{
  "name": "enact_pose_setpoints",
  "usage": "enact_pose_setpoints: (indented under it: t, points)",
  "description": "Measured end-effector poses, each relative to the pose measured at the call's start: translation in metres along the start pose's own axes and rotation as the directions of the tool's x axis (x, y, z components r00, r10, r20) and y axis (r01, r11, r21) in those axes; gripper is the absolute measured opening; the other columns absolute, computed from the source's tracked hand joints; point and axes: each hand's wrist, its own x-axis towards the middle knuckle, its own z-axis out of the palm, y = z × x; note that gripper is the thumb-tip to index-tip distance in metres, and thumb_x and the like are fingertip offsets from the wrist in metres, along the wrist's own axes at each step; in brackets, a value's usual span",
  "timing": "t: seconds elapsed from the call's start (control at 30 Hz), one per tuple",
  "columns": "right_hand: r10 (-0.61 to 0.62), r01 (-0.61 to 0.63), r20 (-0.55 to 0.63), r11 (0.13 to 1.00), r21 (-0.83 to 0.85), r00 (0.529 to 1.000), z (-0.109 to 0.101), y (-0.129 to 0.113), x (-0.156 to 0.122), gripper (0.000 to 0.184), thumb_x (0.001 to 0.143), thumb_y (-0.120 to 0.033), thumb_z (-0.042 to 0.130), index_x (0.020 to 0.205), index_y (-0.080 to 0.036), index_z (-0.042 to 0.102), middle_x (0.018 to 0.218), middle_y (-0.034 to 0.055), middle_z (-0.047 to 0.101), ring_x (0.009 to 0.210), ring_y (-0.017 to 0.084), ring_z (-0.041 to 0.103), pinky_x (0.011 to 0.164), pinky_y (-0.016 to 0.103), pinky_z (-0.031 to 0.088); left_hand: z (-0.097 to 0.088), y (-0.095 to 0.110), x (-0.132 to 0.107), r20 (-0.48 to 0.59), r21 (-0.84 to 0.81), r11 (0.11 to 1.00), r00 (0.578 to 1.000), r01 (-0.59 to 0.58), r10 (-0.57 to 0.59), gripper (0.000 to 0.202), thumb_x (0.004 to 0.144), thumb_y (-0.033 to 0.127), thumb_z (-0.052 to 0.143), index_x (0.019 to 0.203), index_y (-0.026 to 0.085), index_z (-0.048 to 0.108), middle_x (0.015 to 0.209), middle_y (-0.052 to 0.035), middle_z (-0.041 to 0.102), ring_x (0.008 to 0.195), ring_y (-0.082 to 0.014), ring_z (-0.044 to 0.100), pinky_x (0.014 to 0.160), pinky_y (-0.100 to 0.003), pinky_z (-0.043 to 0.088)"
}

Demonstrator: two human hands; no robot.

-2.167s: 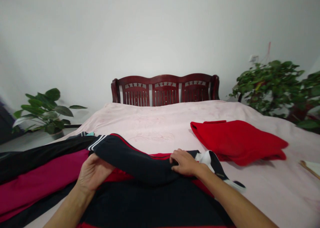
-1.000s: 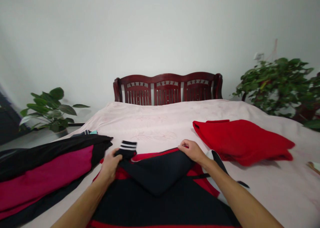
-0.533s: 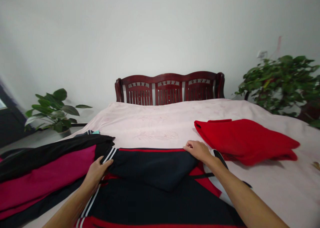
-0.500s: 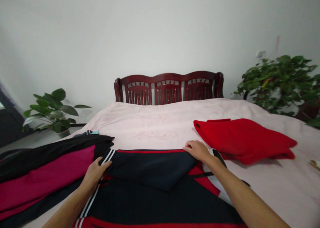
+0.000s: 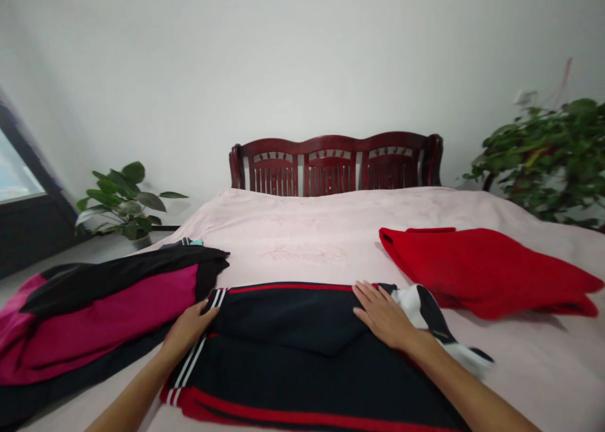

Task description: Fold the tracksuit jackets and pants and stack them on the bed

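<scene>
The black jacket [image 5: 293, 356], trimmed in red with white stripes down its left edge, lies flat on the near part of the bed [image 5: 331, 243], one dark panel folded across its top. The left hand [image 5: 191, 325] rests at the striped upper left corner; I cannot tell whether its fingers pinch the cloth or only touch it. The right hand [image 5: 382, 312] lies open and palm down on the upper right corner, fingers spread, holding nothing. Just beside it a white-and-black sleeve [image 5: 425, 306] trails off to the right.

The bed is covered in a pale pink sheet and ends at a dark red wooden headboard [image 5: 335, 167] against a plain white wall [image 5: 283, 60]. A folded red garment [image 5: 486, 268] sits to the right, near the jacket, and a magenta-and-black garment [image 5: 104, 312] sprawls to the left, its edge just beside the left hand. A leafy plant [image 5: 125, 198] stands left of the bed and a bushier one [image 5: 553, 161] on the right. A window [image 5: 19, 173] shows at the far left.

Half a second ago the right hand was curled on that corner; now it is flattened out. About two seconds back, both hands held the dark panel raised off the jacket.
</scene>
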Motion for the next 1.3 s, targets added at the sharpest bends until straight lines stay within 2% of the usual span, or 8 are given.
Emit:
enact_pose_setpoints:
  t: [0.17,0.27,0.37,0.47,0.7,0.9,1.1,1.3]
  points:
    - [0.011,-0.010,-0.011,1.000,0.019,1.000,-0.005,-0.020,-0.005,0.052,0.097,-0.045,0.038,0.142,-0.023,0.051,0.152,0.0112,0.044,0.144,0.028,0.032,0.118,0.053,0.021,0.000,0.012,-0.021,-0.178,0.288,0.928,0.940,-0.235,0.293,0.035,0.067,0.034,0.073,0.100,0.025,0.067,0.106,-0.0100,0.069,0.108,-0.0356,0.061,0.095,-0.041,0.042]
    - [-0.030,0.030,0.005,0.997,0.065,1.000,-0.016,-0.055,-0.006,0.054,0.098,-0.045,0.037,0.146,-0.020,0.046,0.155,0.0115,0.039,0.146,0.027,0.028,0.120,0.051,0.018,0.022,0.027,-0.029,-0.032,0.226,0.804,0.820,-0.550,0.571,0.034,0.075,0.033,0.069,0.109,0.029,0.069,0.128,-0.0103,0.064,0.126,-0.0334,0.052,0.112,-0.041,0.029]
    - [-0.057,0.057,-0.007,0.995,0.081,0.998,-0.018,-0.075,-0.002,0.059,0.099,-0.048,0.036,0.150,-0.018,0.039,0.158,0.0112,0.031,0.148,0.026,0.023,0.121,0.047,0.015,0.050,0.029,-0.026,0.116,0.145,0.735,0.749,-0.662,0.652,0.037,0.076,0.035,0.071,0.113,0.031,0.070,0.132,-0.0090,0.064,0.137,-0.0336,0.042,0.119,-0.044,0.016]
    - [0.063,-0.065,0.032,0.996,0.059,0.998,-0.013,-0.061,0.000,0.064,0.099,-0.050,0.033,0.151,-0.014,0.035,0.159,0.0137,0.028,0.148,0.026,0.022,0.121,0.046,0.014,0.071,0.014,-0.019,0.142,0.337,0.686,0.756,-0.644,0.640,0.040,0.078,0.033,0.069,0.118,0.028,0.069,0.138,-0.0117,0.060,0.142,-0.0361,0.035,0.119,-0.053,0.009]
    - [0.260,-0.253,-0.012,0.948,0.196,0.965,-0.001,0.005,-0.005,0.055,0.097,-0.041,0.032,0.144,-0.017,0.048,0.155,0.0079,0.040,0.144,0.021,0.032,0.119,0.041,0.023,0.080,-0.001,-0.020,0.242,0.847,0.281,0.797,-0.452,0.553,0.050,0.093,0.038,0.046,0.141,0.024,0.053,0.152,-0.0129,0.045,0.144,-0.0369,0.029,0.111,-0.063,0.023]
    - [0.690,-0.646,-0.065,0.703,0.297,0.721,-0.018,0.043,-0.002,0.050,0.092,-0.023,0.027,0.128,-0.017,0.061,0.130,0.0095,0.064,0.123,0.019,0.057,0.103,0.031,0.043,0.081,0.009,-0.027,0.114,0.914,0.300,0.883,-0.272,0.455,0.050,0.096,0.033,0.035,0.144,0.026,0.048,0.158,-0.0108,0.035,0.142,-0.0378,0.031,0.102,-0.064,0.035]
    - [0.762,-0.748,0.011,0.632,0.206,0.647,-0.024,0.041,0.013,0.056,0.091,-0.047,0.041,0.135,-0.015,0.053,0.121,0.0171,0.068,0.111,0.030,0.064,0.090,0.041,0.048,0.081,0.011,-0.028,0.098,0.925,0.300,0.908,-0.234,0.407,0.052,0.097,0.027,0.029,0.146,0.026,0.045,0.160,-0.0106,0.032,0.142,-0.0371,0.030,0.098,-0.065,0.038]
    - [0.757,-0.752,0.003,0.649,0.116,0.653,-0.021,0.030,0.012,0.046,0.090,-0.026,0.039,0.133,-0.027,0.055,0.123,0.0102,0.067,0.109,0.026,0.065,0.084,0.037,0.048,0.081,0.011,-0.027,0.092,0.921,0.317,0.919,-0.225,0.384,0.052,0.096,0.030,0.030,0.146,0.027,0.045,0.161,-0.0101,0.030,0.142,-0.0376,0.030,0.097,-0.065,0.039]
